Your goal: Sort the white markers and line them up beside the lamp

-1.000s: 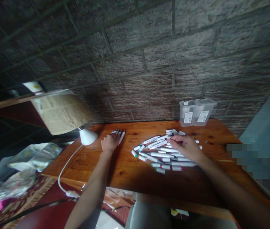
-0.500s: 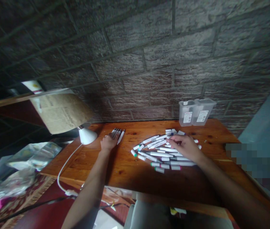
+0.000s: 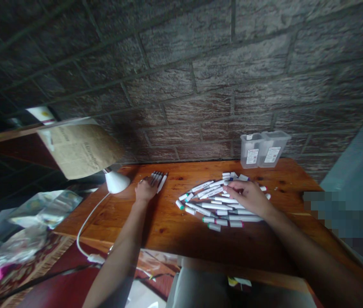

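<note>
A pile of white markers (image 3: 215, 204) with coloured caps lies on the wooden table (image 3: 168, 226). My right hand (image 3: 248, 196) lies palm down on the right part of the pile, fingers stretched out towards the left. My left hand (image 3: 145, 190) rests on the table to the left of the pile. Its fingers are closed over a small bundle of markers (image 3: 159, 179) whose ends stick out side by side towards the wall.
Two clear plastic boxes (image 3: 263, 149) with labels stand at the back right against the brick wall. A white lamp base (image 3: 116, 182) with a cord (image 3: 85, 231) sits at the table's left corner. Newspaper (image 3: 78, 149) and plastic bags (image 3: 34, 222) are on the left.
Both hands stay where they were, the left on its bundle and the right on the pile. Only the view has shifted slightly.
</note>
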Tool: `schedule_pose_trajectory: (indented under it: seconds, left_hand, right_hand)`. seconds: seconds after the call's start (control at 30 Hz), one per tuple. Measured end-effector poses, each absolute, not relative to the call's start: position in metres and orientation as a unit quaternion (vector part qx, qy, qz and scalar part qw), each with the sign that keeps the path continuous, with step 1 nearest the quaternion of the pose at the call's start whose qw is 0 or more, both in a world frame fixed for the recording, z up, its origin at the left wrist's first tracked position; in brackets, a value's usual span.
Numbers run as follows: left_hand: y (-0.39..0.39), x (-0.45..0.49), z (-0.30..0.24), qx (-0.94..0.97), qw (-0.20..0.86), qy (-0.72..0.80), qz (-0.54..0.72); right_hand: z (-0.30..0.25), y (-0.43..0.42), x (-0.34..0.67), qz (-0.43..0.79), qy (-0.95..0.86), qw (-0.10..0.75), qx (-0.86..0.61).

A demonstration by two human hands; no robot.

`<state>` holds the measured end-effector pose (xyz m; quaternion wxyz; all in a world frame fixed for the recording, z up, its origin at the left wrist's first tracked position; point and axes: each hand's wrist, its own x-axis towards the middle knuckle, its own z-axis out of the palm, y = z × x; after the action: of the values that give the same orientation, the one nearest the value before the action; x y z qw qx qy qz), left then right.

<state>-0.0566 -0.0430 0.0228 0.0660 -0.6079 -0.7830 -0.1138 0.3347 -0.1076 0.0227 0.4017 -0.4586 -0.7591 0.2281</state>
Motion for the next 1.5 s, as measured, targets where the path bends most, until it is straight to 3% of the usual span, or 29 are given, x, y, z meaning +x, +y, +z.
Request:
schedule_pose_trajectory:
  seconds: [1.23, 1.5]
  left_hand:
    - [-0.0433, -0.0588, 0.0285, -0.564, 0.041, -0.818, -0.108]
    - [-0.0426, -0.0553, 0.0263, -0.576, 0.048, -0.801, -0.157]
  right_hand:
    - [0.0211, -0.1083, 0.3341, 0.219, -0.768, 0.379, -0.468]
    - [0.0204, -0.1079, 0.3338, 0.221, -0.769, 0.38, -0.464]
